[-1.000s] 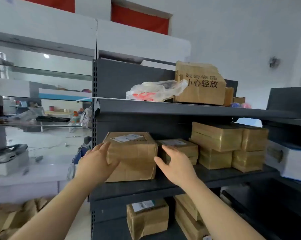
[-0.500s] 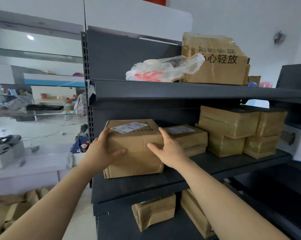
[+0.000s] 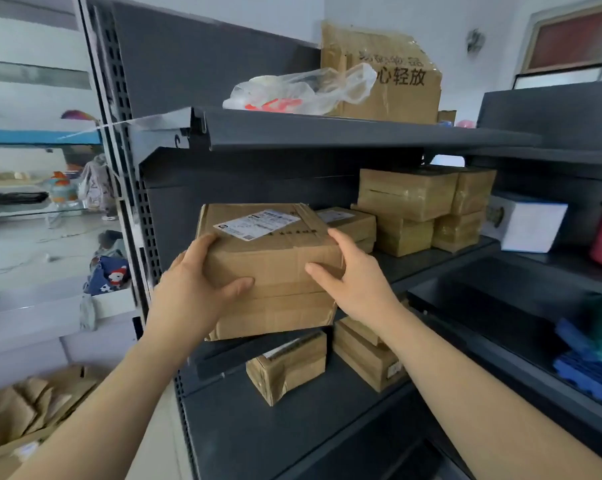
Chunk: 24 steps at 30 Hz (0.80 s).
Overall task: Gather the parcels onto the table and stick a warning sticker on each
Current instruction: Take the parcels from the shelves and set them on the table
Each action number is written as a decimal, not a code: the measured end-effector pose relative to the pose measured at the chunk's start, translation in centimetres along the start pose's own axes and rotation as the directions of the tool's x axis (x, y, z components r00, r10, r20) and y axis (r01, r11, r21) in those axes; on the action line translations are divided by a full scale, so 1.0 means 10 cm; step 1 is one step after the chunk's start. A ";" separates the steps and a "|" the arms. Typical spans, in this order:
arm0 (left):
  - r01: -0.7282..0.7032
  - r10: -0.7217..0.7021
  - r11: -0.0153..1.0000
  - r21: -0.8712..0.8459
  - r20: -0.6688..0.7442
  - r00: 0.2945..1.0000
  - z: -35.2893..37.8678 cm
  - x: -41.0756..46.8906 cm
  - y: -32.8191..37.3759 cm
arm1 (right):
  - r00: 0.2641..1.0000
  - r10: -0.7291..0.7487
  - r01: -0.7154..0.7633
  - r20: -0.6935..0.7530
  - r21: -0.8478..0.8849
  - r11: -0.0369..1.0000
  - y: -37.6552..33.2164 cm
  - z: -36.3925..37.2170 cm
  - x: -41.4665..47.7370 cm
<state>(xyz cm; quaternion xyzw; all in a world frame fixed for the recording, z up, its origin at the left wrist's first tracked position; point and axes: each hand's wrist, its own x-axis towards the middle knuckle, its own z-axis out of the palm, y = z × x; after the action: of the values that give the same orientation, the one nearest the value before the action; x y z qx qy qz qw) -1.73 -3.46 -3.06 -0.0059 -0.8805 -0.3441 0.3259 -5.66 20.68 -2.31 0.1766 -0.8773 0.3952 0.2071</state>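
— What have you got hold of?

— A brown cardboard parcel (image 3: 272,268) with a white shipping label (image 3: 256,224) on its top. My left hand (image 3: 192,292) grips its left end, thumb lying across the front face, and my right hand (image 3: 353,278) clasps the right end, fingers over the top corner.

— Where is it, exactly?

— At the front of the middle shelf (image 3: 427,263) of a dark grey rack. Its front edge sticks out past the shelf lip; whether the bottom touches the shelf, I cannot tell.

— Anything else near it?

— Just behind my right hand sits a flatter labelled parcel (image 3: 348,220), and further right a stack of taped brown boxes (image 3: 421,206). On the shelf below are two more small parcels (image 3: 289,368), side by side. On the top shelf (image 3: 327,133) a plastic bag (image 3: 303,91) lies against a large carton (image 3: 396,88) printed with characters. To the far right stands a white box (image 3: 531,226).
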 end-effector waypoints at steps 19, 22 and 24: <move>-0.217 0.323 0.894 -0.393 0.227 0.919 0.49 -1.52 1.67 | 0.871 0.240 -0.350 -0.429 -0.198 0.916 0.03 -1.75 -2.55; -0.226 0.384 0.851 -0.474 0.267 0.884 0.71 -1.85 2.07 | 0.817 0.303 -0.448 -0.491 -0.208 0.870 0.09 -2.13 -3.03; -0.202 0.410 0.825 -0.528 0.311 0.857 0.85 -2.10 2.35 | 0.778 0.341 -0.509 -0.527 -0.212 0.834 0.12 -2.39 -3.38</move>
<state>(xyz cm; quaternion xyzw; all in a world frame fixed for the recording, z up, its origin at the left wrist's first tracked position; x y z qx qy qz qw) 15.48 24.14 -5.69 -0.3029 -0.8032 -0.4828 0.1732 27.90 44.71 -5.69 -0.1689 -0.8723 0.3037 0.3440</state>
